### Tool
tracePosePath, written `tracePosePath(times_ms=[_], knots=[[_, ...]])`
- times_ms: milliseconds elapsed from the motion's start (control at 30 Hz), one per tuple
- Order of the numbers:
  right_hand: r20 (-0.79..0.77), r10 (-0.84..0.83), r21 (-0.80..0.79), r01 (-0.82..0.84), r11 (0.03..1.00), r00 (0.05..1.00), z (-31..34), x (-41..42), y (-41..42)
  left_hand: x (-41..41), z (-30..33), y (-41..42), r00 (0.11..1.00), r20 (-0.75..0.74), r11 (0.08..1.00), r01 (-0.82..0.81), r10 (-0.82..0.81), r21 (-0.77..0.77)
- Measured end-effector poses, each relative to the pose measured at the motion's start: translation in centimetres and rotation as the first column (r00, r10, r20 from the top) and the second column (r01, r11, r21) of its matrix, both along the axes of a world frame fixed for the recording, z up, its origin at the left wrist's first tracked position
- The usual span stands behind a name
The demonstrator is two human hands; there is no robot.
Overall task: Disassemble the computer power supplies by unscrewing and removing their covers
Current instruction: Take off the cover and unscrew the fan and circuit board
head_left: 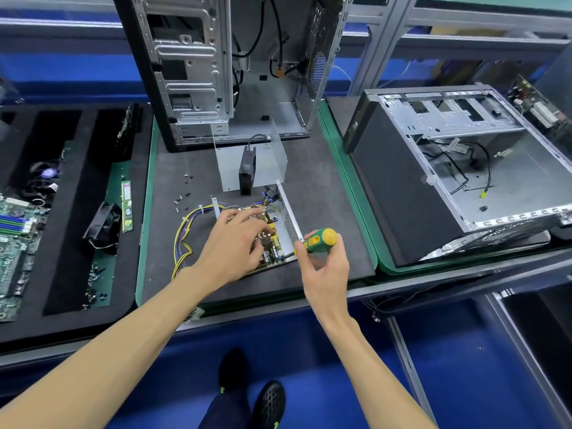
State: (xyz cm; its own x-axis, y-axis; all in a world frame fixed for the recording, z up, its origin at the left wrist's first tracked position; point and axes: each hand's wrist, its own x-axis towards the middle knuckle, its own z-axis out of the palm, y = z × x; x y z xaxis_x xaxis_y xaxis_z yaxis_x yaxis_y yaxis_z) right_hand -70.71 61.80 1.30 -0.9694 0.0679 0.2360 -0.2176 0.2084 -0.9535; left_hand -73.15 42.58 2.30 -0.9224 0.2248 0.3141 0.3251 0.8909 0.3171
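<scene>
Now the open power supply (280,224) sits on the dark surface (325,187), near the middle and close to the near edge. Its cover (266,159) is off and stands just behind it, on the far side. A black fan (247,171) stands upright inside that cover.

The left hand (236,243) lies on top of the parts inside the power supply, with its fingers spread and a bit bent. I cannot tell if it holds anything. The right hand (325,267) grips a screwdriver (315,241) with a green and yellow handle. The tip points down and left, into the near right corner of the power supply.

A bunch of yellow and purple wires (185,239) loops out from the left side of the power supply onto the surface. Small screws (182,198) lie loose on the surface, just far and left of it.

A tall empty case (216,66) stands at the far side. Another case (448,168) lies on its side to the right, open at the top. On the left, a black tray (71,243) holds a green board (12,239), a small fan (103,227) and a memory stick (126,205).
</scene>
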Motion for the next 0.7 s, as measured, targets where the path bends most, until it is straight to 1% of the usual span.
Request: tracePosePath(times_ms=[267,467,700], knots=[[-0.017,0.014,0.018,-0.014,1.0,1.0,0.22,0.23,-0.24,0.09,0.27,0.02,1.0,-0.022,1.0,0.003,-0.003,0.0],[-0.01,0.005,0.026,-0.004,1.0,1.0,0.37,0.05,0.0,0.13,0.15,-0.06,1.0,0.018,1.0,-0.006,0.007,-0.012],[0.002,0.011,0.025,-0.011,1.0,1.0,0.49,0.09,0.1,0.08,0.1,-0.14,1.0,0.024,1.0,-0.007,0.007,-0.019]])
